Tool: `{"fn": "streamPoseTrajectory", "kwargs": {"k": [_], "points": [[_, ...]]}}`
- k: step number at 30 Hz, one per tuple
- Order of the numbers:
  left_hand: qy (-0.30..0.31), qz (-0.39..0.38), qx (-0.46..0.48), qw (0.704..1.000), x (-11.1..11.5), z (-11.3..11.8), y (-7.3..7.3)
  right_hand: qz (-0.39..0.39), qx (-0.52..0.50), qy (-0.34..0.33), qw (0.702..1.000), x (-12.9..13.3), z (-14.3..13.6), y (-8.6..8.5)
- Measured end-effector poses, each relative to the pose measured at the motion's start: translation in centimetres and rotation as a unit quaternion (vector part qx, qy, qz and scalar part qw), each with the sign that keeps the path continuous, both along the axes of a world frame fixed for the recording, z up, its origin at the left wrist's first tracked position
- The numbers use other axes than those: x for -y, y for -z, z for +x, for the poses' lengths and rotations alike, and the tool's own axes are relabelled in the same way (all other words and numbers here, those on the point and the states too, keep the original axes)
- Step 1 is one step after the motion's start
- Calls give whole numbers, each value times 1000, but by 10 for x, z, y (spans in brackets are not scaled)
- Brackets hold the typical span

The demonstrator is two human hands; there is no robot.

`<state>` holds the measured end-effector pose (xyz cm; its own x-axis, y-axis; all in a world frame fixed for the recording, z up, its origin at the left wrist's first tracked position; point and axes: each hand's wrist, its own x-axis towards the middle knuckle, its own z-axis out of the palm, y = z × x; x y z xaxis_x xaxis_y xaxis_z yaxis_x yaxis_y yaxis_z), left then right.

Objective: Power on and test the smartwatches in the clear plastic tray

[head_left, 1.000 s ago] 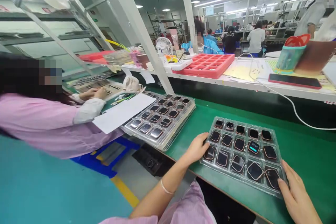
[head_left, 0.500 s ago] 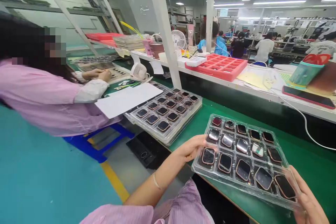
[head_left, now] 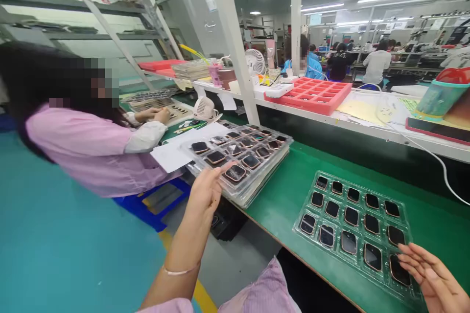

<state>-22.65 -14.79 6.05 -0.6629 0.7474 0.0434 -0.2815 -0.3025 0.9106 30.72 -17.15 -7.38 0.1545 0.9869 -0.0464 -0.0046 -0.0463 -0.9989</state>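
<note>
A clear plastic tray (head_left: 362, 242) of dark, square watch screens with copper-coloured rims lies flat on the green table. At its near right corner is my right hand (head_left: 431, 274), fingers stretched out and slightly apart over the tray's edge. Whether they touch it, I cannot tell. To the left stands a stack of similar trays, its side (head_left: 253, 193) showing several layers. The top tray (head_left: 253, 149), also full of watch screens, looks tilted, with its left edge raised. My left hand (head_left: 207, 190) grips its near left edge, one finger reaching over the rim.
White paper (head_left: 172, 154) lies partly under the top tray's left side. A co-worker in a pink smock (head_left: 91, 156) sits at left beside a small fan (head_left: 204, 107). Above the table runs a shelf with a red compartment tray (head_left: 319, 95), a phone (head_left: 436, 129) and a hanging white cable (head_left: 422, 156).
The tray held in both hands is now down on the table. My left hand has moved left to the stack and grips its top tray. My right hand has loosened.
</note>
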Motion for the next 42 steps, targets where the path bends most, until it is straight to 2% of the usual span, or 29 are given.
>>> {"fn": "streamPoseTrajectory", "kwargs": {"k": [3,7,13,18,24,29,33,37,42], "points": [[-5,-59,6,998,-12,-20,8,-10,-11,18,1000,3,-3,3],[13,-107,22,994,-8,-36,18,-23,-20,35,999,6,-5,5],[-3,-150,33,988,4,-24,10,-52,8,20,998,10,-9,-3],[21,-173,32,984,4,-16,5,-63,4,10,998,15,-11,-9],[58,-180,14,982,-5,-21,6,-55,15,18,998,17,-13,-13],[62,-186,8,981,-9,-22,5,-49,26,29,998,18,-14,-18],[77,-207,-14,975,-5,-26,6,-44,36,30,998,18,-16,-20],[66,-243,-20,968,6,-33,8,-42,27,30,998,18,-14,-18],[102,-279,-41,954,13,-43,7,-35,50,25,998,15,-11,-18]]}}
